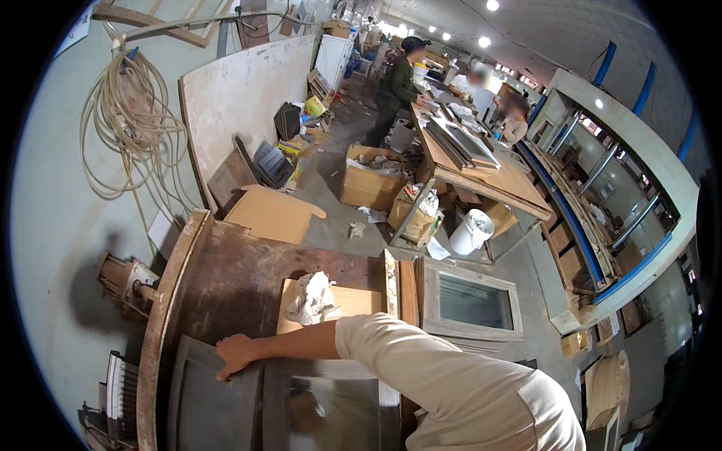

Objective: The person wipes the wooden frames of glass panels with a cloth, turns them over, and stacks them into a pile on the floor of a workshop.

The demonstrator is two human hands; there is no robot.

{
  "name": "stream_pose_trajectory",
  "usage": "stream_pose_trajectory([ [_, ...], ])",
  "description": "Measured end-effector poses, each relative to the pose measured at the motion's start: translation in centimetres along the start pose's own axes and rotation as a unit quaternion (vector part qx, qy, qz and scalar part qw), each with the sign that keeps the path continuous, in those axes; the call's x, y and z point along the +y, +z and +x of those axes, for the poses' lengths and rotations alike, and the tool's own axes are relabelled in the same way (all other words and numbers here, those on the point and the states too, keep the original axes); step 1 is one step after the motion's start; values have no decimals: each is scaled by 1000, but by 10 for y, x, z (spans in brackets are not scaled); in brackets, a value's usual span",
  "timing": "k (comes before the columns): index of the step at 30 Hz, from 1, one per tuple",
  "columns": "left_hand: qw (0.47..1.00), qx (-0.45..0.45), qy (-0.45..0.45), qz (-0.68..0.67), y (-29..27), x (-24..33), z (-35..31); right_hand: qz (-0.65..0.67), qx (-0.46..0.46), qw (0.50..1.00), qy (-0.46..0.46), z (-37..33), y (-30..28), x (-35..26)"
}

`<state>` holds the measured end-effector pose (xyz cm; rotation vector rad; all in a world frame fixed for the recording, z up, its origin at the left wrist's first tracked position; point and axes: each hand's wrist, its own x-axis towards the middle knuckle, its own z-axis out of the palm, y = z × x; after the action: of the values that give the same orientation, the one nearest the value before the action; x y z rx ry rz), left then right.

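Observation:
My right arm in a light sleeve crosses the view from the lower right. My right hand (pixel 237 355) rests on the upper part of a dark grey framed panel (pixel 213 402), fingers apart on its frame. Beside that panel lies a dark framed door with a glass pane (pixel 335 410), partly covered by my forearm. A crumpled white cloth or paper (pixel 313 298) sits on a light wooden board (pixel 361 299) just beyond my arm. Under them is a worn brown worktable (pixel 233 263) with a raised edge along its left side. My left hand is out of view.
Grey frames with glass (pixel 474 304) lean right of the worktable. Beyond stand a cardboard box (pixel 368 184), a white bucket (pixel 472 231) and a bench (pixel 489 180) holding panels, with people around it. A coiled hose (pixel 131 113) hangs on the left wall; a large press (pixel 609 180) stands right.

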<state>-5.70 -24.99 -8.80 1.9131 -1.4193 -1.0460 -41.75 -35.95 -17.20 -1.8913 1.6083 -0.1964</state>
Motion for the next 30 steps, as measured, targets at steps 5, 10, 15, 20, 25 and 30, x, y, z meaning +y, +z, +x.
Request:
stream_pose_trajectory([
  [5, 1000, 6, -5, 18, -1, -5, 6, -38, -38, 998, 13, 16, 11, 4],
  [10, 999, 1, -5, 36, 3, -10, 11, -28, -37, 998, 33, 6, 0, -7],
  [15, 998, 4, -8, 57, 1, -9, 15, -50, -34, 998, 29, 17, 20, 5],
  [20, 997, 5, -10, 75, 4, -10, 20, -105, -128, 986, 37, 35, 26, 7],
  [25, 995, 8, -15, 94, 4, -12, 24, -150, -133, 979, 32, 30, 12, -9],
  [30, 993, 2, -16, 116, 7, -10, 27, -211, -77, 974, 34, 33, 14, -8],
])
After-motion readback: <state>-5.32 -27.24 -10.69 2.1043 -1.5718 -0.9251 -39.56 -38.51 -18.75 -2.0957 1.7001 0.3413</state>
